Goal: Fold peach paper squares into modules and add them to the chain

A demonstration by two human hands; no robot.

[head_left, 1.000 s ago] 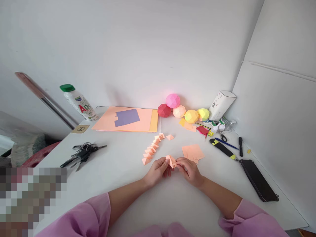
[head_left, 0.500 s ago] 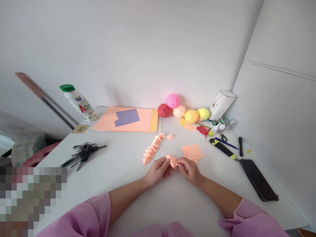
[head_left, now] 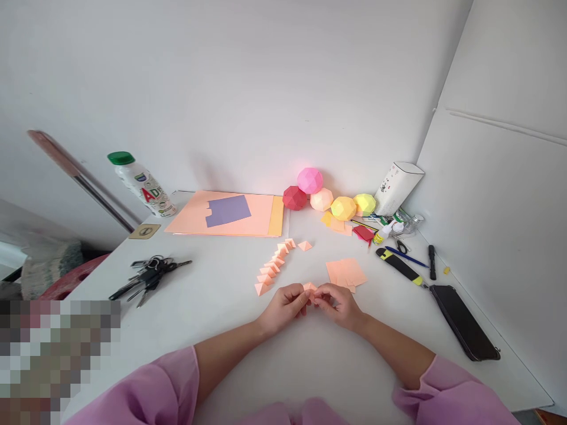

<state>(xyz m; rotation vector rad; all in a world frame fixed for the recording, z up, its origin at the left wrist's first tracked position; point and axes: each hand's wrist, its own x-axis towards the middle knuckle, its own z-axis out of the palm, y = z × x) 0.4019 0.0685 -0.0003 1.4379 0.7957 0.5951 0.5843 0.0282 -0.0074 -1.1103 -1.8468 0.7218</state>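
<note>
A small folded peach paper piece (head_left: 310, 287) is pinched between my two hands, low over the table. My left hand (head_left: 286, 307) grips its left side, thumb in front, and my right hand (head_left: 339, 304) closes on its right side. Fingers cover much of the paper. Beyond my left hand runs a slanting row of folded peach paper units (head_left: 271, 268), overlapping one another. One folded unit (head_left: 305, 245) lies apart at the row's far end. Flat peach paper squares (head_left: 348, 271) lie in a loose pile just past my right hand.
Several faceted paper balls (head_left: 343, 208) rest by the wall. Peach sheets (head_left: 186, 219) bear a purple piece (head_left: 228, 211). Keys (head_left: 153, 274) and a bottle (head_left: 144, 186) stand left; a cutter (head_left: 398, 267), blue pen (head_left: 407, 257), glue bottle (head_left: 381, 234) and black phone (head_left: 464, 321) lie right.
The held paper piece has turned and now shows less between my fingers. My right hand has come slightly closer to my left. The things on the table have stayed put.
</note>
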